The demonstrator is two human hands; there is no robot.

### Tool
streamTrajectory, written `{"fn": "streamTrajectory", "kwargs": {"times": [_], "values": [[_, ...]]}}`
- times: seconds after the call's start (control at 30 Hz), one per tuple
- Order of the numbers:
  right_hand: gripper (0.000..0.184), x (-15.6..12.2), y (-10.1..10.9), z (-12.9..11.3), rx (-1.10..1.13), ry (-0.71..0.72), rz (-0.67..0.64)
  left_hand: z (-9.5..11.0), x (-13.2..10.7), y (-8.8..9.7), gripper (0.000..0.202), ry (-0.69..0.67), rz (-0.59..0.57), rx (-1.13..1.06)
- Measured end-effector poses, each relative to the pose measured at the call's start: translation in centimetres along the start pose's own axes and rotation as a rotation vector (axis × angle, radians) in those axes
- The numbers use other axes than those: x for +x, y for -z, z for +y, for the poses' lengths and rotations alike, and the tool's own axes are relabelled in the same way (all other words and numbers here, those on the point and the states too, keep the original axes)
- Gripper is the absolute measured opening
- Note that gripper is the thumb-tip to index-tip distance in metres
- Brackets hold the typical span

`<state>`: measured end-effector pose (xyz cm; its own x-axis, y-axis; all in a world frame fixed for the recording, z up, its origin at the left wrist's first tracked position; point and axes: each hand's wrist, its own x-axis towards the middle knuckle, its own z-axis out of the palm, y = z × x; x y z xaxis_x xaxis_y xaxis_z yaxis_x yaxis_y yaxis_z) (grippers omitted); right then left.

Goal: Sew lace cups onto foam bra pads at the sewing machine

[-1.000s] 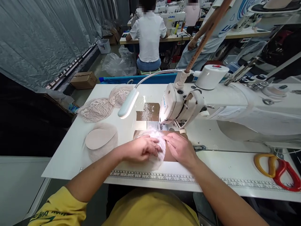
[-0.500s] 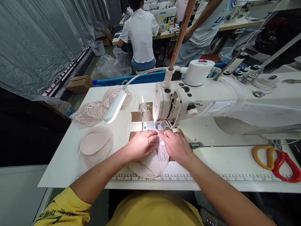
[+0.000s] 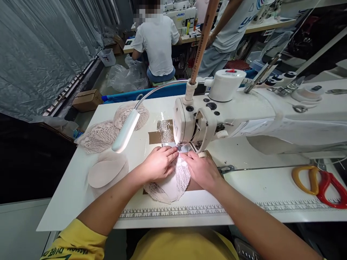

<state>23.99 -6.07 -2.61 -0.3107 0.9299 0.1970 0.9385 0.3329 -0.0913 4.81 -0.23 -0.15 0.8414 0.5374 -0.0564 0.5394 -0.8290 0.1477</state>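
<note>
A beige lace bra cup (image 3: pixel 180 177) lies at the front of the sewing machine (image 3: pixel 189 122), its upper edge near the presser foot. My left hand (image 3: pixel 159 163) grips the cup's left side, fingertips close to the needle area. On the other side, my right hand (image 3: pixel 202 168) pinches the right edge of the cup beside the presser foot. Both hands hide part of the cup, and the needle itself is hard to make out. Further left lie smooth beige cup pieces (image 3: pixel 105 174) and lace-covered cups (image 3: pixel 99 135).
A lamp (image 3: pixel 126 131) on a bent metal neck hangs over the table's left part. Red-and-yellow scissors (image 3: pixel 326 187) lie at the right. A printed ruler (image 3: pixel 189 213) runs along the front edge. Behind the table, one person (image 3: pixel 159 45) sits and another (image 3: pixel 230 36) stands.
The lace cup has turned slightly and moved up toward the needle. My left hand has shifted left and lies flatter on it. The whole view has moved slightly.
</note>
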Motion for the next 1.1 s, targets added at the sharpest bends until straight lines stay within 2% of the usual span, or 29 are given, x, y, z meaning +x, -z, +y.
{"fn": "streamTrajectory", "kwargs": {"times": [0.23, 0.4, 0.5, 0.57, 0.67, 0.8, 0.9, 0.97, 1.1], "values": [[0.033, -0.2, -0.2, 0.3, 0.004, 0.042, 0.081, -1.1, -0.3, 0.1, 0.050, -0.069, 0.024, 0.004], [0.034, -1.1, -0.8, 1.0, 0.100, 0.045, 0.162, 0.6, -2.0, 0.5, 0.033, -0.027, 0.142, -0.059], [0.033, -1.4, -0.9, 1.2, 0.179, 0.035, 0.173, 2.0, -2.3, -0.1, 0.020, 0.039, 0.174, -0.081], [0.031, -1.5, -0.7, 1.2, 0.236, 0.035, 0.175, 2.5, -2.3, -0.8, 0.020, 0.068, 0.197, -0.066], [0.030, -1.5, 0.0, 1.0, 0.332, 0.044, 0.151, 2.4, -2.2, -1.5, 0.019, 0.068, 0.250, -0.105], [0.029, -1.9, 1.2, 0.6, 0.424, 0.096, 0.070, 1.9, -2.4, -1.4, 0.016, 0.066, 0.286, -0.221], [0.028, -2.6, 1.8, 0.0, 0.319, 0.186, -0.058, 1.7, -2.7, -1.0, 0.017, 0.088, 0.291, -0.282], [0.028, -3.3, 1.9, -0.5, 0.194, 0.209, -0.128, 1.6, -2.9, -1.0, 0.017, 0.055, 0.280, -0.294], [0.038, -4.6, 1.6, -1.1, 0.085, 0.183, -0.123, 1.5, -3.1, -1.4, 0.022, -0.101, 0.226, -0.172]]}}
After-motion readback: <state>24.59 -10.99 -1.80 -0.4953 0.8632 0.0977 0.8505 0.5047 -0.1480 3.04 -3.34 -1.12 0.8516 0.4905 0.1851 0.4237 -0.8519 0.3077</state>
